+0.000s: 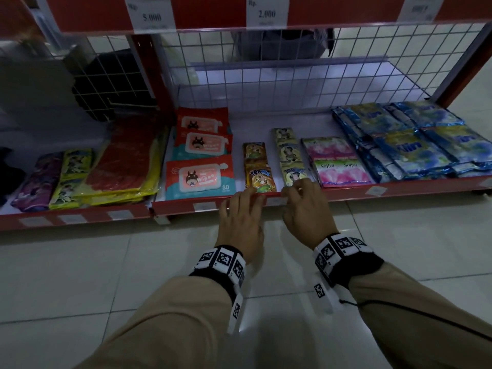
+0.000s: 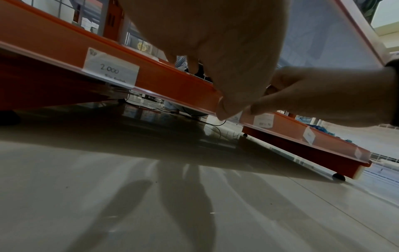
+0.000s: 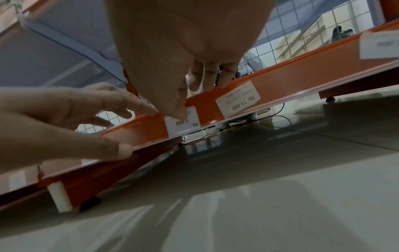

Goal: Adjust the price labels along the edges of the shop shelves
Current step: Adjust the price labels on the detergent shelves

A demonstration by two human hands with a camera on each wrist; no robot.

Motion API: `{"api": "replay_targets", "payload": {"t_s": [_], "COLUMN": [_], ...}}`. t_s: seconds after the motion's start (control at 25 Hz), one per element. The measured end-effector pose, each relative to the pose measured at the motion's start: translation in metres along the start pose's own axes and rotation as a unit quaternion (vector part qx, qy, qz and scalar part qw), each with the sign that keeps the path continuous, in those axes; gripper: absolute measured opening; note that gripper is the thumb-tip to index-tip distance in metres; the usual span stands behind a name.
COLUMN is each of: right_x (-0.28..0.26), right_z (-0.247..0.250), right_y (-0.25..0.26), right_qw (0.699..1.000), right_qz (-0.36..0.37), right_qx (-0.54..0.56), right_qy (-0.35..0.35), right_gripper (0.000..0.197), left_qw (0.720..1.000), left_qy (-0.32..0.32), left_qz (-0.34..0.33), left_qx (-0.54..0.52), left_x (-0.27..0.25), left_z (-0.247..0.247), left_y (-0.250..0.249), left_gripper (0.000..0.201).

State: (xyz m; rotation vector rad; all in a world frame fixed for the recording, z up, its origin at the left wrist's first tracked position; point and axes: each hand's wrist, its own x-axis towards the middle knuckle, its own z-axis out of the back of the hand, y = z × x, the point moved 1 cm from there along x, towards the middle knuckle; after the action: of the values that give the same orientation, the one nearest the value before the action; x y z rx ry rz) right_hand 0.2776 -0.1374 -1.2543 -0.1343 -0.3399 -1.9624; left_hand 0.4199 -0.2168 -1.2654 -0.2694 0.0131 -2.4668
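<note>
The bottom shelf's red front edge [image 1: 346, 188] carries small white price labels behind a clear strip. One label reading 1.000 [image 3: 183, 123] sits between my hands [image 1: 277, 201]. My right hand [image 1: 300, 198] pinches it: the thumb [image 3: 179, 109] presses its face and the fingers hook over the rim behind. My left hand [image 1: 241, 203] lies just left of it, its fingers spread fairly straight over the rim. Its thumb [image 3: 123, 150] rests on the strip's lower lip.
More labels sit along the same edge [image 1: 203, 206] [image 1: 375, 191] [image 3: 237, 100] [image 2: 110, 69]. Wipes packs [image 1: 199, 177], drink sachets [image 1: 259, 177], pink sachets [image 1: 340, 169] and blue packs [image 1: 415, 145] lie on the shelf. An upper shelf [image 1: 213, 12] overhangs. Tiled floor [image 1: 133, 275] lies below.
</note>
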Motion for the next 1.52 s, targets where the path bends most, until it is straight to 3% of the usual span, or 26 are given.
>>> {"api": "replay_targets", "payload": {"t_s": [0.24,0.56,0.68,1.0,1.2,1.52], "right_x": [0.002,0.001,0.001,0.006,0.008,0.014], "right_z": [0.001,0.002,0.001,-0.002,-0.002,-0.002], "right_y": [-0.003,-0.004,-0.001,0.003,0.004,0.005], "right_qw": [0.999,0.995,0.993,0.995,0.996,0.997], "right_qz": [0.026,0.094,0.110,0.074,0.077,0.056], "right_qx": [-0.015,0.031,0.031,0.005,0.021,-0.008], "right_qy": [0.039,0.002,0.020,0.065,0.036,0.059], "right_gripper": [0.028,0.033,0.033,0.032,0.027,0.025], "left_qw": [0.999,1.000,0.999,0.999,0.999,0.999], "left_qy": [0.024,0.018,0.032,0.033,0.029,0.029], "left_qz": [-0.031,-0.016,-0.019,-0.018,-0.020,-0.033], "left_qx": [0.000,-0.004,0.016,0.007,0.016,-0.002], "left_x": [0.002,0.013,0.014,0.013,0.013,0.014], "left_z": [0.001,0.005,0.003,0.001,0.000,-0.001], "left_y": [0.000,-0.004,-0.005,-0.003,-0.004,0.003], "left_gripper": [0.062,0.044,0.046,0.051,0.047,0.049]}}
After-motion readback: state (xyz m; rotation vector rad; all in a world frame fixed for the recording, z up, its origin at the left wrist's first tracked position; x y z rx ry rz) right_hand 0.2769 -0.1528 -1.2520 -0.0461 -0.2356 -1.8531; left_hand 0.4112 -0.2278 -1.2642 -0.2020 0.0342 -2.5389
